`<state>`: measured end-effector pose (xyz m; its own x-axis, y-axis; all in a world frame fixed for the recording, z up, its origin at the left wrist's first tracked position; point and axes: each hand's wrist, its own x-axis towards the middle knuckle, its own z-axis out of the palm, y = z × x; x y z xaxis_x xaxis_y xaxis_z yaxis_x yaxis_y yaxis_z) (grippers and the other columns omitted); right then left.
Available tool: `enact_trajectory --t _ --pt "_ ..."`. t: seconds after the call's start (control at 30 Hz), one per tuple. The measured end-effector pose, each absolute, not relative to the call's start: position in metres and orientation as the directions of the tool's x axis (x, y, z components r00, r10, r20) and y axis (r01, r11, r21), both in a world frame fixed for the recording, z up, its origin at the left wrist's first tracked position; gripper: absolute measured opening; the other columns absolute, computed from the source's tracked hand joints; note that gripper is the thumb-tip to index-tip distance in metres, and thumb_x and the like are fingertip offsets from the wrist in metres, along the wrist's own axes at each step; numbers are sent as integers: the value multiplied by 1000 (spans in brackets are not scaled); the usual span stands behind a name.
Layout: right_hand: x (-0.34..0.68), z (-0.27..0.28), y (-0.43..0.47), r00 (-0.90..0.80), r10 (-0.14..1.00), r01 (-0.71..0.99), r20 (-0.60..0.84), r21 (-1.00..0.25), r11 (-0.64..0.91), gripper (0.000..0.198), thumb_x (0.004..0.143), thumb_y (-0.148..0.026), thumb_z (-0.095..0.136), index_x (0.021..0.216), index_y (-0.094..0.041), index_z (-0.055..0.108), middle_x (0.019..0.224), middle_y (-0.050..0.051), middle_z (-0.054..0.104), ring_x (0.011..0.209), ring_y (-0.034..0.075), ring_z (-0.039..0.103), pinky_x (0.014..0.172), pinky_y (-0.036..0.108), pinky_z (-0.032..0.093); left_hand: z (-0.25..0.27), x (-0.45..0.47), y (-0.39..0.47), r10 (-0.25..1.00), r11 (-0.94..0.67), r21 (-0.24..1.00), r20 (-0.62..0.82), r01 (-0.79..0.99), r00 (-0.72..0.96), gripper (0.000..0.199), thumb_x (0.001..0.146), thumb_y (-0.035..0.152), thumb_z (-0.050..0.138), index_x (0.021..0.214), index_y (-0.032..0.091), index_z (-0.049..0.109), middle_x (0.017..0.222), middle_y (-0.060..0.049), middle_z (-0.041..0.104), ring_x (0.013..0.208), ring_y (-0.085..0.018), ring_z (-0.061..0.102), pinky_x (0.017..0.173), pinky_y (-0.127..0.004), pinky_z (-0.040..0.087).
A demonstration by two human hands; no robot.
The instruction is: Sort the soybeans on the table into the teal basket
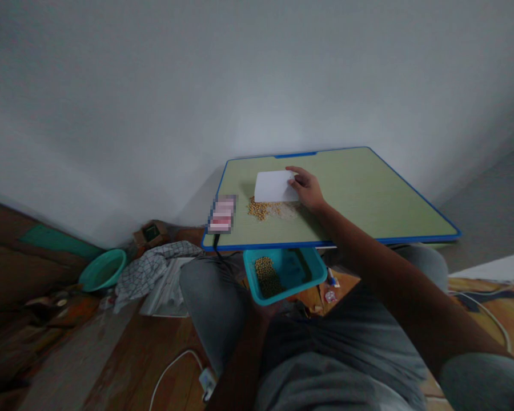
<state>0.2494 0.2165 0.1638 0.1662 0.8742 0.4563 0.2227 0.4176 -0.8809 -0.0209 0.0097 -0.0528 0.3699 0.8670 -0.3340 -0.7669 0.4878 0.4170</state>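
My right hand [307,189] grips a white, flat card-like sheet [273,186] by its right end, above the table top. Just at the sheet's lower edge lies a pile of yellowish beans [257,210], like soybeans, beside a patch of small whitish grains [283,211]. Below the table's front edge, my left hand [265,308] supports a teal plastic basin [297,289] from its near side; most of its fingers are hidden under the basin. More beans [266,275] are gathered in the basin's left part.
The light green table [381,194] has a blue rim and stands against the wall. A blurred pinkish device [223,214] sits at its left edge, with a dark cable. On the floor are a green basin [105,269], a checked cloth [154,265] and a white cable [171,362].
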Motion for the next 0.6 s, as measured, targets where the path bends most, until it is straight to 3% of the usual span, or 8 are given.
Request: enact_trajectory --t 0.23,0.33,0.6 --pt "256 164 217 373 775 337 509 -853 398 53 92 -47 67 141 -27 72 73 -2 41 67 21 46 71 41 50 -50 -18 10 854 502 404 -373 -765 364 49 108 53 46 128 34 88 149 -7 81 166 -41 48 133 -74 29" --pt "256 164 217 408 749 367 521 -845 388 55 92 -43 62 144 -25 71 75 -1 42 68 21 47 74 41 50 -52 -17 10 860 491 402 -367 -773 356 49 109 51 46 129 35 87 153 -5 79 168 -38 45 134 -71 30" --pt "252 167 211 225 824 365 520 -829 423 53 92 -44 69 142 -27 72 72 -1 46 68 22 46 75 44 56 -62 -21 10 862 499 389 -314 -774 398 51 110 51 44 126 34 89 149 -6 81 167 -38 47 133 -69 32"
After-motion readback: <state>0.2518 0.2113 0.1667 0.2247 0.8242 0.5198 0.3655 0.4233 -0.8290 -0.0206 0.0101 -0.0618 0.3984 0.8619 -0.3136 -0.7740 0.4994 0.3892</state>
